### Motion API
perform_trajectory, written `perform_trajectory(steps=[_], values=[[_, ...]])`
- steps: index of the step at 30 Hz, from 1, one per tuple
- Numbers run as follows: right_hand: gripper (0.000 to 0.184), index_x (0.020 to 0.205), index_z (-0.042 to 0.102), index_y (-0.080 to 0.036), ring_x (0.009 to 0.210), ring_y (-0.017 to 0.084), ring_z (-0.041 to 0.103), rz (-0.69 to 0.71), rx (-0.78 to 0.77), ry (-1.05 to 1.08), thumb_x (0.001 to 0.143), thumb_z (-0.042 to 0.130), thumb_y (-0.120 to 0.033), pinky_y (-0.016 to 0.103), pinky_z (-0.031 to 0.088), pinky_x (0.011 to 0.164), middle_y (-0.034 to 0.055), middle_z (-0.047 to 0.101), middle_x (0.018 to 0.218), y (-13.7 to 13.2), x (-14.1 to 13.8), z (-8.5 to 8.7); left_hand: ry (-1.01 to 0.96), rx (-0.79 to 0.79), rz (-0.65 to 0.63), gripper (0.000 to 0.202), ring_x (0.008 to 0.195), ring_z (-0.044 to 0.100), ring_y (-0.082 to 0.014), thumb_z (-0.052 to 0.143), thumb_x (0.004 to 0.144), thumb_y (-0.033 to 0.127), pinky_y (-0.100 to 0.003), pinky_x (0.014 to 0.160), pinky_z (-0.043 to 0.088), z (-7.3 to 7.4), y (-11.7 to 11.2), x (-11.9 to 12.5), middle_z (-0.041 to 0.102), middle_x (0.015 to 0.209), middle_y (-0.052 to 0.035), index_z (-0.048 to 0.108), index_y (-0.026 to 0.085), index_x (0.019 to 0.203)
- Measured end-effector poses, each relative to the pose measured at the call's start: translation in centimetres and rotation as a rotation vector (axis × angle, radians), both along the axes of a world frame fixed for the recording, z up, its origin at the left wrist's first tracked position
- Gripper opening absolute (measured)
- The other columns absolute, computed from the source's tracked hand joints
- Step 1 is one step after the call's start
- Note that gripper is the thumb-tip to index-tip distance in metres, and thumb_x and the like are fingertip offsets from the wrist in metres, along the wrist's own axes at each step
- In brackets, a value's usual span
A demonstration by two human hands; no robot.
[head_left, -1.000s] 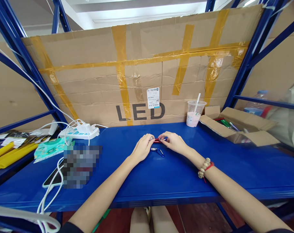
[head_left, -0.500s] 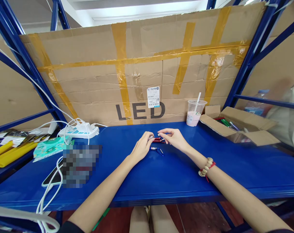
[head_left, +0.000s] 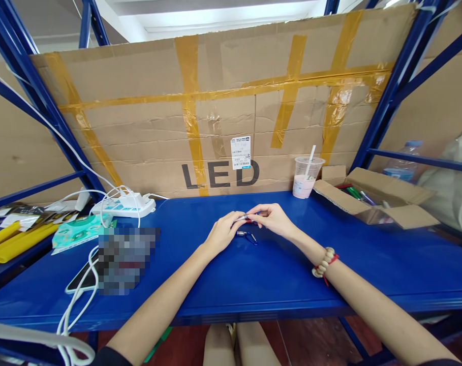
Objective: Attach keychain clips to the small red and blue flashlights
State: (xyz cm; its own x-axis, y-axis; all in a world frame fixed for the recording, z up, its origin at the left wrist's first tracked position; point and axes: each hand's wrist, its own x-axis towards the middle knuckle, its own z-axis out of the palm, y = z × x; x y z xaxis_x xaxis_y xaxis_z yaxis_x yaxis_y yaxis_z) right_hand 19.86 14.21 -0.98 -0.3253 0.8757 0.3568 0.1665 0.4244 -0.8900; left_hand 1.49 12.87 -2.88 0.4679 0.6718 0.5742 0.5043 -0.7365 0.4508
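All places relative to the blue clip (head_left: 249, 239), lying on the counter (head_left: 215, 290).

Left hand (head_left: 223, 231) is left of the clip, thumb and fingers pinching a silver piece (head_left: 242, 218). Silver piece sits just beyond the clip, between the hands. Likely failure: it's small and looks smooth, so a loose or off-line pinch could let it slip out and roll. Red piece (head_left: 251, 221) is also just beyond the clip, mostly hidden by the fingers; a knuckle could knock it. Can't tell if it's joined to the silver piece. Right hand (head_left: 274, 219) is right of and beyond the clip, thumb and index pinched at the silver piece's right end; exact contact hidden. If the hands push out of line, the piece could skew.

Around: yellow rolls (head_left: 21, 241) far left of the clip, then green pack (head_left: 78, 234), phone (head_left: 79, 281) crossed by white cables (head_left: 97, 278), pixelated patch beside it. Power strip (head_left: 120, 208) left and beyond. Cables could snag a wide left-arm swing. Cup (head_left: 303, 187) with straw right and beyond; a wide right sweep could tip it. Open carton (head_left: 341, 203) farther right. Closest obstacles to the fingers: red piece, clip.
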Motion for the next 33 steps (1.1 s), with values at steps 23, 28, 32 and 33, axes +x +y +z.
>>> perform_trajectory(steps=[23,28,32,33], values=[[0.032,0.076,0.063,-0.011,0.05,0.005,0.052,0.112,0.29,-0.449,0.085,0.046,-0.037,0.015,0.039,0.053,0.0028,0.06,0.07,0.1,1.2,-1.5,0.239,0.154,-0.034,0.024,0.096,0.057,-0.0151,0.035,0.092,0.021,-0.027,0.086,0.045,-0.3,-0.9,-0.2,0.06,0.104,-0.0044,0.055,0.017,0.104],[0.032,0.075,0.063,-0.014,0.051,0.004,0.052,0.039,0.378,-0.525,0.087,0.043,-0.036,0.015,0.037,0.052,0.002,0.06,0.075,-0.7,0.8,-1.0,0.281,0.253,0.023,0.024,0.09,0.058,-0.0167,0.033,0.092,0.021,-0.029,0.081,0.046,-0.3,-0.8,-0.1,0.061,0.097,-0.0056,0.054,0.015,0.104],[0.038,0.071,0.061,-0.012,0.049,0.006,0.051,0.11,0.284,-0.47,0.086,0.043,-0.042,0.016,0.038,0.052,0.0022,0.057,0.062,-0.5,0.7,-1.3,0.339,0.303,0.043,0.025,0.092,0.057,-0.0181,0.034,0.092,0.02,-0.031,0.082,0.046,-0.3,-0.7,-0.1,0.061,0.099,-0.0066,0.053,0.015,0.106],[0.039,0.071,0.06,-0.012,0.048,0.007,0.051,0.124,0.262,-0.448,0.086,0.043,-0.043,0.016,0.038,0.052,0.0024,0.056,0.06,-0.5,0.6,-1.4,0.343,0.301,0.047,0.025,0.092,0.057,-0.018,0.034,0.092,0.02,-0.031,0.083,0.045,-0.2,-0.7,-0.2,0.061,0.1,-0.0064,0.053,0.015,0.108]])
